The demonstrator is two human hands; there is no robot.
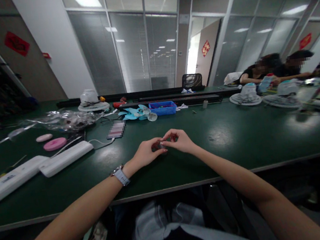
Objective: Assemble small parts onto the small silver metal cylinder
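My left hand (147,153) and my right hand (181,141) meet just above the green table. Between their fingertips is a small silvery piece (161,145), mostly covered by the fingers, too small to tell its kind. The left thumb and fingers curve round its left side. From the right, my other thumb and forefinger pinch it. Beyond the hands lie light-blue fan blades (135,113) and a blue plastic basket (162,108) with small parts inside.
To the left are white power strips (67,157), a phone (116,129) on a white cable, a pink round disc (55,144) and crumpled clear plastic (71,120). A small cylinder (205,103) stands farther back. Fan units (248,94) and two people sit at the right.
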